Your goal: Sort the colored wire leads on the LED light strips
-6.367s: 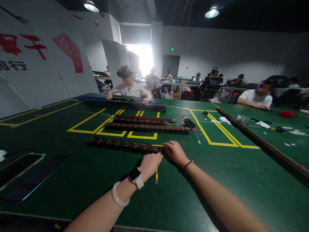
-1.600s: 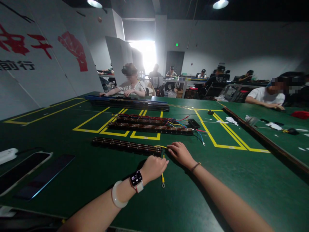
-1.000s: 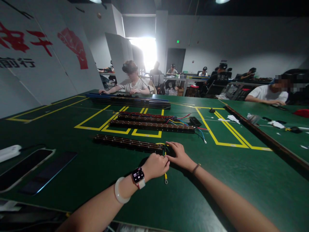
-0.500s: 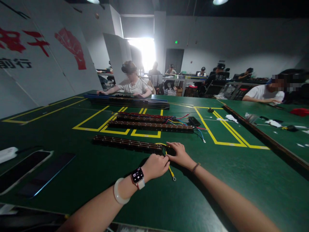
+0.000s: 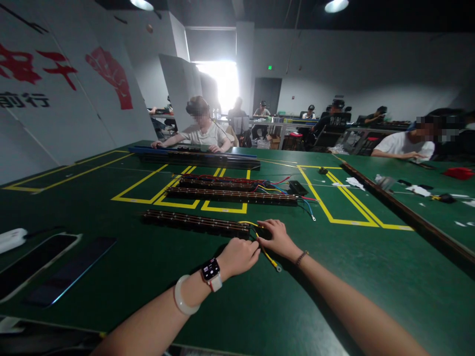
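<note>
A long black strip (image 5: 193,221) with copper-coloured lines along its top lies across the table in front of me. Yellow wire (image 5: 269,258) comes from its right end and finishes in a metal ring terminal (image 5: 278,269) pointing towards me. My left hand (image 5: 238,257) is closed, its thumb and fingertips pinching the yellow wire beside the strip's end. From the right, my right hand (image 5: 278,238) curls its fingers round the wire there, thumb close to the left fingertips. The exact contact between the fingertips is partly hidden.
Further strips (image 5: 233,194) with red, blue and yellow wires lie beyond, near a small black box (image 5: 298,188). Two phones (image 5: 72,272) rest at left. A long dark bar (image 5: 401,210) runs along the right. Across the green table (image 5: 315,301) sits a person (image 5: 206,131).
The ring terminal end of the yellow wire has swung right and slightly away from me. Both hands stay almost in place, and the strip has not visibly shifted.
</note>
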`<state>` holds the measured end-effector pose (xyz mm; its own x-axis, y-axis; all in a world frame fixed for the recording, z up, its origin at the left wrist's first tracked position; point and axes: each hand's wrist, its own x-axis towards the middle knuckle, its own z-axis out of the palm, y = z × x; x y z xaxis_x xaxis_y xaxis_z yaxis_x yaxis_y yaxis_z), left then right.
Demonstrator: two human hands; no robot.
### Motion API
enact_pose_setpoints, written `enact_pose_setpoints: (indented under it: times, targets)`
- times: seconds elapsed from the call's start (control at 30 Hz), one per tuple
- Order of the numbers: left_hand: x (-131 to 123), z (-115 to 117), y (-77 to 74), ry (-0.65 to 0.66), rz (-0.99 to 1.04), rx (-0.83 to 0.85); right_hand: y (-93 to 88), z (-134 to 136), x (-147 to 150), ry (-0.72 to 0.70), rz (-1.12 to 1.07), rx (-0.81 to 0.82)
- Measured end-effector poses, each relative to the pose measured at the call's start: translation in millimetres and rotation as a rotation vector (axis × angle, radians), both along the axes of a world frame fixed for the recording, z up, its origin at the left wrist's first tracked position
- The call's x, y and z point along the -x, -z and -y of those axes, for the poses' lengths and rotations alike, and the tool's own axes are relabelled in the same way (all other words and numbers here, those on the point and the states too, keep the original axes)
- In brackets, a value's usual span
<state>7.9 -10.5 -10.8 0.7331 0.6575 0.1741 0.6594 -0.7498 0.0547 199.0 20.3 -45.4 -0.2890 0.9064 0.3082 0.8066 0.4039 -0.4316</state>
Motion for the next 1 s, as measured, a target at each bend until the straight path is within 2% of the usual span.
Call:
enact_pose_setpoints:
  times: [0.13, 0.37, 0.7, 1.0]
  targets:
    - [0, -1, 0.0, 0.007, 0.007, 0.002, -0.4, -1, -1, 0.003, 0.02, -0.008]
    - [0, -4, 2.2, 0.001, -0.004, 0.031, -12.7, -6, -7, -0.023, 0.093, 0.05]
    - [1, -5, 2.7, 0.011, -0.013, 0.045, -4.7, -10, -9, -0.05, -0.059, 0.041]
    - [1, -5, 2.8, 0.003, 0.02, 0.047, -8.9, -6, -7, -0.052, 0.005, 0.0]
